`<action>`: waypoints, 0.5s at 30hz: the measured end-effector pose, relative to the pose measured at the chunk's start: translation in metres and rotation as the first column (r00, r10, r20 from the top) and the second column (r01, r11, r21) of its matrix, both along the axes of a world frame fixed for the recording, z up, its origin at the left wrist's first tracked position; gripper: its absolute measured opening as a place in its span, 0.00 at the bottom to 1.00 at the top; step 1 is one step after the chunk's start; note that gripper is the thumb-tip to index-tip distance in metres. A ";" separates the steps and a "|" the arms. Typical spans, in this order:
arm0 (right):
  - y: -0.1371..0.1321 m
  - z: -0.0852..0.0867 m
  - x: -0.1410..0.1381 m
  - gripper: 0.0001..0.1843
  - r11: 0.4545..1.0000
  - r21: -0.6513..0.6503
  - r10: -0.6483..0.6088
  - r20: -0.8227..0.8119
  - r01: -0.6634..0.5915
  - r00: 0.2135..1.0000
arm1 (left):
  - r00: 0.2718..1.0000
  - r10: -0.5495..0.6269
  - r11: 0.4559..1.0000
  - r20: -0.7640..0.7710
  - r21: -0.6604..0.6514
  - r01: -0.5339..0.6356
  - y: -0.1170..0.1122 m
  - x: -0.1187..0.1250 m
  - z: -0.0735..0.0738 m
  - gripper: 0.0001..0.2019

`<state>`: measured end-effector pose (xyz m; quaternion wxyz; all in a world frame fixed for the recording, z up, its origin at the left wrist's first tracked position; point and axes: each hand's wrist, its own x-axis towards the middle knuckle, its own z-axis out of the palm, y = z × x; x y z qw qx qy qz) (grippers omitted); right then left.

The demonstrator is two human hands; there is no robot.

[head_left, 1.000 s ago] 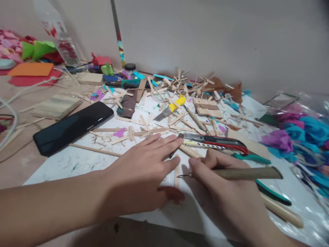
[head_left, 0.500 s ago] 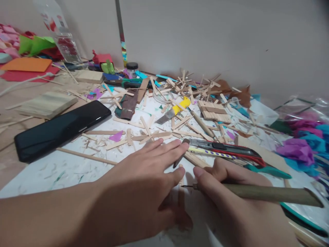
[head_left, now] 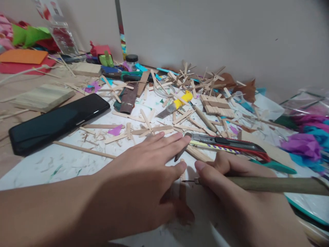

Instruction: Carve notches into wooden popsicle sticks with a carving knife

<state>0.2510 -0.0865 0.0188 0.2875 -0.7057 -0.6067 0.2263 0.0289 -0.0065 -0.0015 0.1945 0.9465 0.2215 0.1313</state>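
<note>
My left hand (head_left: 151, 171) lies flat with its fingers stretched out. Its index finger and thumb rest on a narrow wooden craft stick (head_left: 182, 192) that lies on the white paper, partly hidden under the hand. In a pen-like grip, my right hand (head_left: 239, 192) is closed around a wooden-handled awl (head_left: 280, 185). The thin dark point of the awl is at the craft stick, just right of my left index finger. Near my left fingertips are a small dark flat piece (head_left: 183, 147) and a utility knife (head_left: 228, 142) with a red and black body.
Loose sticks and shavings cover the white paper (head_left: 33, 175). A black phone (head_left: 59, 121) lies at left, by wooden blocks (head_left: 43, 97). Further back are a yellow-handled blade (head_left: 176, 104), joined sticks (head_left: 218, 105) and a bottle (head_left: 63, 37). Crumpled tissue paper (head_left: 302, 145) sits at right.
The view has shifted slightly, so the things appear a little higher. Both hands keep almost the same pose, and the awl's point stays at the craft stick.
</note>
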 end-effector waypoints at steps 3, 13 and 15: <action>-0.001 0.000 -0.001 0.24 1.000 0.014 -0.007 0.011 0.007 1.000 | 1.000 0.006 1.000 -0.015 0.003 -0.006 0.001 0.000 0.001 0.35; 0.005 0.001 -0.018 0.22 0.981 0.112 -0.146 -0.102 0.157 0.984 | 0.999 0.041 0.999 -0.036 0.036 -0.040 0.001 0.000 0.006 0.30; 0.006 0.003 -0.019 0.21 0.982 0.124 -0.128 -0.115 0.142 0.985 | 0.998 0.042 0.999 -0.038 0.018 -0.041 0.002 0.000 0.007 0.29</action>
